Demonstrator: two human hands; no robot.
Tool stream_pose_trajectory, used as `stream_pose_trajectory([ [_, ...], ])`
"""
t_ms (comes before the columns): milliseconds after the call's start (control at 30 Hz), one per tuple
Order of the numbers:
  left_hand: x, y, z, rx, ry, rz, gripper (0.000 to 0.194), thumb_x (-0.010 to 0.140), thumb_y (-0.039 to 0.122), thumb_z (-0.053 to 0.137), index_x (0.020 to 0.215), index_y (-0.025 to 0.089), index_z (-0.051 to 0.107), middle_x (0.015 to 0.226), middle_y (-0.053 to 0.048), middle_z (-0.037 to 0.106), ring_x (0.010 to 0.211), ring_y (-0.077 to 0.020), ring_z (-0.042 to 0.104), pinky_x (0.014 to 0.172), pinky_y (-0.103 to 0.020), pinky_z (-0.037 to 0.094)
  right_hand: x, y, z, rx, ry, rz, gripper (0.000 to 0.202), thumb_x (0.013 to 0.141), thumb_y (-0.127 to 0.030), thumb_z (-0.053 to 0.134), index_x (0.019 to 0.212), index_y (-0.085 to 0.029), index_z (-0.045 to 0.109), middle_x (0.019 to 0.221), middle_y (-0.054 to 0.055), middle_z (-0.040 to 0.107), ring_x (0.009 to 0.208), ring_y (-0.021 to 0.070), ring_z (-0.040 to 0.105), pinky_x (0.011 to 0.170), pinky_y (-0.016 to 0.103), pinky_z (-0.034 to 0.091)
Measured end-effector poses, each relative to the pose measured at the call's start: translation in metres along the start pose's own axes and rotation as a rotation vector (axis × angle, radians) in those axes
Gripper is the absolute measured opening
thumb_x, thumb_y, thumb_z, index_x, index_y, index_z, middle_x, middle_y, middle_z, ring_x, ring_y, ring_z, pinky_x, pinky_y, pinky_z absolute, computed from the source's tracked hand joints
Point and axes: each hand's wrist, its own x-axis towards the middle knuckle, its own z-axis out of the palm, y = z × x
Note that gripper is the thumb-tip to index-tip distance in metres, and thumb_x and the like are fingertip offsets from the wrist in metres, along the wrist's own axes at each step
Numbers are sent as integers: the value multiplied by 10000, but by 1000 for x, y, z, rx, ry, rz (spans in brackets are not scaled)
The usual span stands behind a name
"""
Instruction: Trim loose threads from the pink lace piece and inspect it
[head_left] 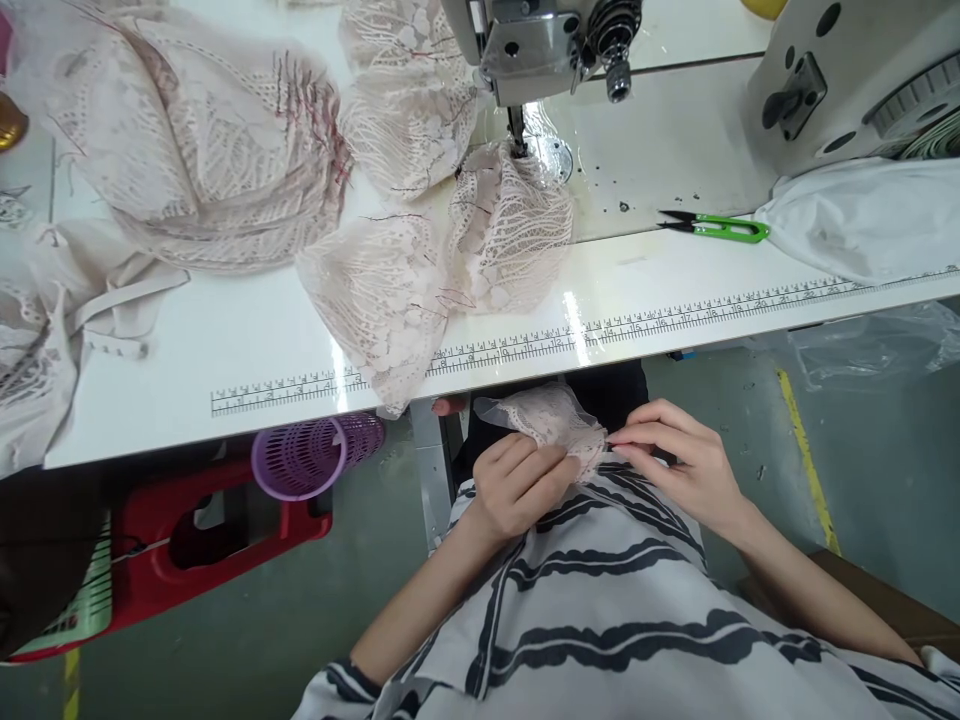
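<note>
Left hand [517,485] clutches lace piece [551,412] | right hand [682,455] pinches its edge | beyond both: surface [645,275], sewing machine [529,55], green snips [718,219] | left of both: purple basket [366,438]

On the white counter [187,335] beyond the hands [521,485] [686,460]: ruler scale [531,349] nearest, lace pieces [232,150] ahead and leftward, sewing machine [532,60] farther, green snips [703,227] and white cloth [862,220] rightward.
</note>
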Motion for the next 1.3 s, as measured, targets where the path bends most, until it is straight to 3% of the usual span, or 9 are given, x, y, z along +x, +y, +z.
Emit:
stream_pose_trajectory([
  [200, -1, 2, 2, -53, -8, -57, 133, 858, 58, 554, 896, 180, 589, 691, -28, 680, 530, -122, 537, 527, -247, 408, 0, 1, 7, 209, 131, 195, 97, 919, -233, 597, 873, -228, 682, 890, 36, 607, 677, 118, 568, 532, 252, 474],
  [333, -3, 3, 3, -72, -25, -93, 134, 853, 50, 553, 904, 169, 589, 690, -34, 676, 539, -127, 544, 529, -249, 405, -2, 3, 13, 436, 78, 282, 132, 935, -273, 576, 874, -214, 677, 988, 37, 603, 512, 49, 485, 476, 236, 460],
  [467, -2, 3, 3, -65, -8, -92, 153, 830, 22, 571, 895, 159, 589, 678, -38, 678, 531, -126, 531, 518, -247, 399, -5, 7, 13, 517, 60, 318, 152, 955, -286, 539, 953, -225, 678, 1016, 42, 600, 531, 55, 491, 491, 237, 457],
  [633, -2, 3, 3, -66, -10, -90, 122, 858, 55, 581, 900, 168, 596, 697, -31, 682, 542, -120, 549, 525, -243, 398, -5, 7, 14, 456, 48, 271, 146, 904, -294, 621, 1021, -234, 684, 1029, 52, 575, 622, 82, 494, 603, 277, 469],
  [767, -3, 3, 3, -76, -27, -92, 123, 859, 59, 579, 912, 168, 598, 709, -34, 688, 543, -125, 556, 524, -249, 402, -2, 6, 19, 372, 80, 281, 81, 873, -298, 663, 845, -229, 694, 922, 40, 586, 693, 125, 550, 584, 278, 471],
  [933, -4, 6, 10, -126, -11, -168, 102, 860, 70, 614, 904, 161, 601, 689, -22, 667, 570, -124, 589, 553, -238, 454, -9, 18, 20, 13, 240, 142, 86, 906, -221, 598, 841, -221, 655, 846, 32, 586, 737, 146, 578, 581, 277, 468],
  [1033, -6, 11, 21, -222, -66, -253, 74, 900, 106, 578, 922, 171, 605, 700, -8, 662, 614, -127, 621, 595, -236, 485, -19, 28, 14, -105, 283, 109, 80, 909, -214, 589, 866, -224, 655, 833, 34, 575, 733, 153, 575, 591, 289, 478],
  [1167, -5, 19, 31, -359, -193, -372, 94, 940, 169, 542, 973, 176, 630, 785, -22, 686, 672, -130, 632, 648, -247, 498, -24, 26, 6, 190, 223, 242, 107, 931, -230, 569, 836, -204, 609, 907, 27, 574, 623, 98, 574, 513, 251, 456],
  [1300, 0, 22, 34, -516, -238, -485, 117, 940, 224, 574, 945, 184, 684, 742, -23, 662, 661, -132, 600, 622, -246, 477, -16, 15, 9, 704, 60, 315, 128, 981, -249, 490, 863, -198, 495, 882, -4, 632, 350, 14, 426, 330, 191, 266],
])
